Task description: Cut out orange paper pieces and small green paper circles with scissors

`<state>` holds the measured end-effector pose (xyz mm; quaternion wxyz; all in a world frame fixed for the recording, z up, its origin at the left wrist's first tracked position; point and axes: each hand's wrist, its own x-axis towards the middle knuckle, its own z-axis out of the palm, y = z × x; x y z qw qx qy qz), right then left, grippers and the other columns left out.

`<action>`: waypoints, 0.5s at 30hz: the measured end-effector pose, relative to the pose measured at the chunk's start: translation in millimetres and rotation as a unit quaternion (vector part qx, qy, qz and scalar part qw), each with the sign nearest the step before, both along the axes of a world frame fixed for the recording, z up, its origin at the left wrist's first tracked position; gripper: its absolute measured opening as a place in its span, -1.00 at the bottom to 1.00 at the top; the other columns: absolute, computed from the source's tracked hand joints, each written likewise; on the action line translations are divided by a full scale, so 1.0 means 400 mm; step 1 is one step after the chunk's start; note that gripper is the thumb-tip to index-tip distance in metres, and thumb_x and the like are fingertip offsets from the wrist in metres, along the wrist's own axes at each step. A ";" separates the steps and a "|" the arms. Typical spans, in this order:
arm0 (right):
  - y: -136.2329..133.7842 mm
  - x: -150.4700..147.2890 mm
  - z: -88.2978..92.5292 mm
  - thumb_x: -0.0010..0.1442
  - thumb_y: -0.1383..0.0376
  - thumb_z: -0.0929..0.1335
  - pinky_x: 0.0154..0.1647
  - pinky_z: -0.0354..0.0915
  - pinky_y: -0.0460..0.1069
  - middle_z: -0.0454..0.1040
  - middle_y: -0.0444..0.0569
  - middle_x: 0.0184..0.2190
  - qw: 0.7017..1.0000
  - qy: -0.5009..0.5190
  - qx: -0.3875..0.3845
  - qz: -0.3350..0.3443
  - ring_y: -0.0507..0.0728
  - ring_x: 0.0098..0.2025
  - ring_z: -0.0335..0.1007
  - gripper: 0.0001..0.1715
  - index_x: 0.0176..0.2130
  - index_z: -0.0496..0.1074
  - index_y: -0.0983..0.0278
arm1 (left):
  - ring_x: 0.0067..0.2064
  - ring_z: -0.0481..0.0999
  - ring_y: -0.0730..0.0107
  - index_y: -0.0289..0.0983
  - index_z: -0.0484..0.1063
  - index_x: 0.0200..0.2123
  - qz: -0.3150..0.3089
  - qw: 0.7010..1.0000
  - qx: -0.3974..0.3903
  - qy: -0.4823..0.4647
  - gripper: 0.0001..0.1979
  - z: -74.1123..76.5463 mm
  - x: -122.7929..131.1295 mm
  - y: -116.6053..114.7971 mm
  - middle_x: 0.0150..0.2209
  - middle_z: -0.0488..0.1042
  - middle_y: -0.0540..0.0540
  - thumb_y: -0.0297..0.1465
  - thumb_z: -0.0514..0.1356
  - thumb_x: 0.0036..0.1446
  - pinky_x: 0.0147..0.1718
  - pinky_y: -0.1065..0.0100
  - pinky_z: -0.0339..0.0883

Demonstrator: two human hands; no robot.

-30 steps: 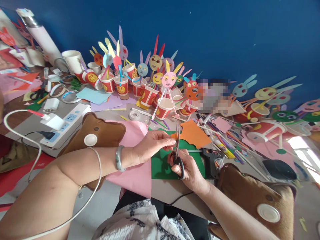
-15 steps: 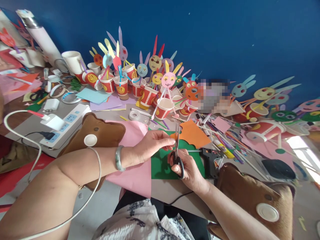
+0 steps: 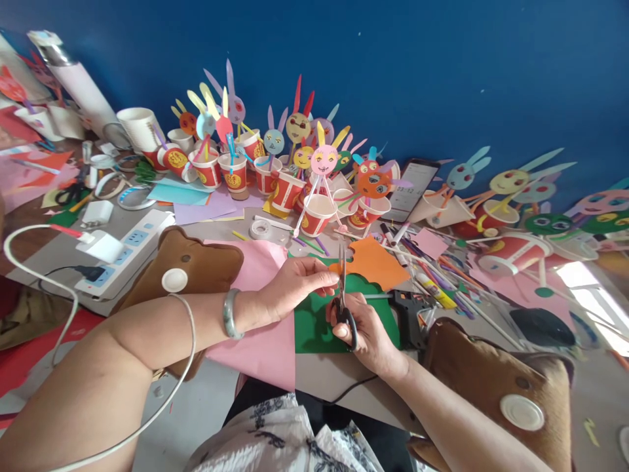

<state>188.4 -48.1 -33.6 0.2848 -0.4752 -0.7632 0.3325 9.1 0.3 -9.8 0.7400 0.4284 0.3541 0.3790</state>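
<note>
item: left hand (image 3: 302,285), yours, bare, jade-grey bangle (image 3: 232,314) at the wrist; grip drawn to a pinch, thumb and fingertips closed on a small orange paper piece (image 3: 335,267), partly hidden by your fingers.

item: black-handled scissors (image 3: 348,328), in your right hand (image 3: 368,341); grip curled closed about the handles, blades pointing away from you, right beside the orange piece. whether blade and paper touch, you cannot tell from here.

item: green paper sheet (image 3: 314,331), flat on the counter (image 3: 324,372) beneath both hands; pink paper sheet (image 3: 250,360) adjoining on the left, under your left wrist.

item: orange paper sheet (image 3: 378,262), edge cut in scallops, just beyond your right hand, overlapping the green.

item: black glue gun (image 3: 410,318), to the right of your right hand.

item: two brown plush pads, one (image 3: 201,259) under your left forearm, one (image 3: 481,360) by your right.

item: rabbit-faced paper figures on red-and-white cups, ranged along the blue wall (image 3: 442,65); nearest you, a pink-faced rabbit (image 3: 324,160) above a cup (image 3: 317,216).

item: smartphone (image 3: 413,190), propped upright among the cups.
</note>
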 end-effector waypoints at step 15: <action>-0.001 0.000 0.000 0.10 -0.44 0.09 -0.24 0.24 0.06 0.40 -0.07 -0.56 1.000 -0.005 0.011 0.000 0.11 -0.45 0.27 -0.10 -0.50 0.37 0.27 | -0.39 0.41 0.48 -0.34 0.42 -0.45 -0.003 1.000 0.001 0.009 -0.75 0.002 0.001 0.000 -0.48 0.46 -0.01 -0.28 0.34 0.02 -0.28 0.34 0.27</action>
